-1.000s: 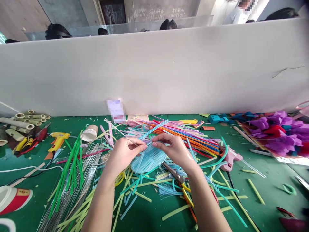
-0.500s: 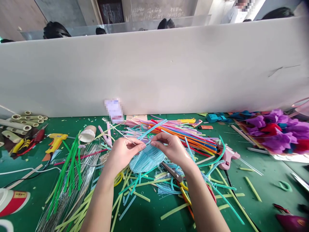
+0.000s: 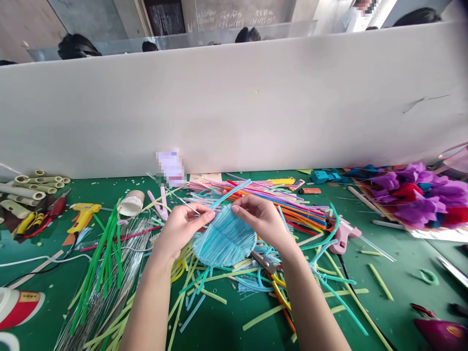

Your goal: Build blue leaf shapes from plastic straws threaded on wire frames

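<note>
A light-blue petal-shaped piece, which looks made of pipe cleaners laid side by side, hangs between my hands above the table. My left hand pinches near its upper left edge with thumb and forefinger; a thin pale stick or wire also runs into that grip. My right hand has thumb and forefinger closed on the piece's top edge. Loose blue pipe cleaners cross just behind the fingertips. Scissors with yellow and orange handles lie beneath, close to my right wrist.
Colored pipe cleaners are heaped behind my hands, with green ones and wires at left. A yellow glue gun and paper cup lie left; a pink glue gun and purple flowers lie right. A white partition stands behind.
The blue piece has tilted and now shows more of its broad face, its lower edge further down. My right fingers have flattened a little along its top edge.
</note>
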`<state>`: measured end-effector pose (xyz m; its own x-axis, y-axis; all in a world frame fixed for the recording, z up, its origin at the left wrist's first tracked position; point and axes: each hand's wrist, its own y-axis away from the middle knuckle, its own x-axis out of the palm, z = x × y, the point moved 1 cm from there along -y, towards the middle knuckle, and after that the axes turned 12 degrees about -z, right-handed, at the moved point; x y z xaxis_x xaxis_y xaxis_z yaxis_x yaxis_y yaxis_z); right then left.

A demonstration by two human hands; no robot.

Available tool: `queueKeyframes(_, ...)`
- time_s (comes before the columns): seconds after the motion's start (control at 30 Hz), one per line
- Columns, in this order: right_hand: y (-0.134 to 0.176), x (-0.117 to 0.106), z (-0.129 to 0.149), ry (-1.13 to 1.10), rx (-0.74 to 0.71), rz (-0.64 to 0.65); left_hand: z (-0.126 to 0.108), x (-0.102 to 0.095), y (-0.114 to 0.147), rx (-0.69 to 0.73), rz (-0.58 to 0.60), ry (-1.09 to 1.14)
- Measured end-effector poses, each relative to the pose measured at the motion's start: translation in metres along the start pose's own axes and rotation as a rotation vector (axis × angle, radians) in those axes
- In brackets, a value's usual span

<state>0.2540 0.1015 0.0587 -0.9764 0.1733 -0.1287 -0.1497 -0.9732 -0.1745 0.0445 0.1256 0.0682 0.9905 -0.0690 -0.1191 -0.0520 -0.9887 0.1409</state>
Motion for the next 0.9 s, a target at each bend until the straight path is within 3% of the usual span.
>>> queueKeyframes(0.23, 0.003, 0.004, 0.004, 0.020, -0.093, -0.037, -0.001, 0.010, 0.002, 0.072, -0.008, 0.072)
queueKeyframes(0.5, 0.008, 0.014, 0.010, 0.392, -0.588, -0.244, -0.002, 0.016, 0.006, 0.182, -0.097, 0.015)
queueKeyframes(0.67, 0.008, 0.017, 0.006, 0.574, -0.772, -0.320, -0.004, 0.020, 0.007, 0.215, -0.129, 0.025)
queueKeyframes(0.77, 0.008, 0.017, 0.005, 0.619, -0.780, -0.325, -0.006, 0.019, 0.009, 0.196, -0.136, 0.020)
queueKeyframes(0.9, 0.009, 0.016, 0.009, 0.438, -0.621, -0.258, -0.009, 0.017, 0.011, 0.182, -0.127, 0.010)
